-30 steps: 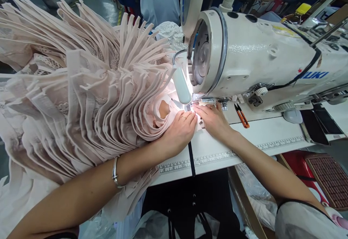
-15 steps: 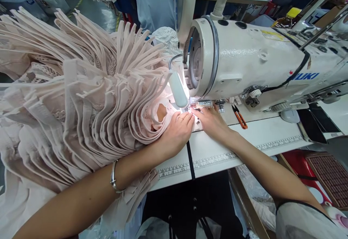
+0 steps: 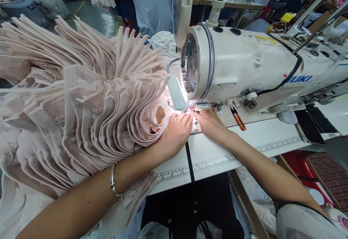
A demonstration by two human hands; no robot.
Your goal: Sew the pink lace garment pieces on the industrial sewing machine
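Observation:
A white sewing machine (image 3: 233,63) stands before me, its needle area lit by a small lamp (image 3: 176,92). My left hand (image 3: 176,132) lies with fingers close together, pressing pale pink fabric (image 3: 195,127) beside the presser foot. From the other side my right hand (image 3: 211,124) pinches the same fabric, thumb and fingertips near the foot. Both sets of fingertips almost meet there. The needle is hard to make out in the glare. A deep stack of pale pink garments (image 3: 106,101) with straps and lace reaches up to my left hand and forearm.
Orange-handled thread snips (image 3: 238,119) lie right of my right hand. A printed ruler (image 3: 223,161) runs along the front table edge (image 3: 174,186). A dark phone-like slab (image 3: 310,126) sits further right. Beyond the machine is a person in light blue (image 3: 152,3).
The view has shifted slightly, so the machine sits a little lower and further left. Both hands stay by the presser foot on the fabric, with hardly any movement.

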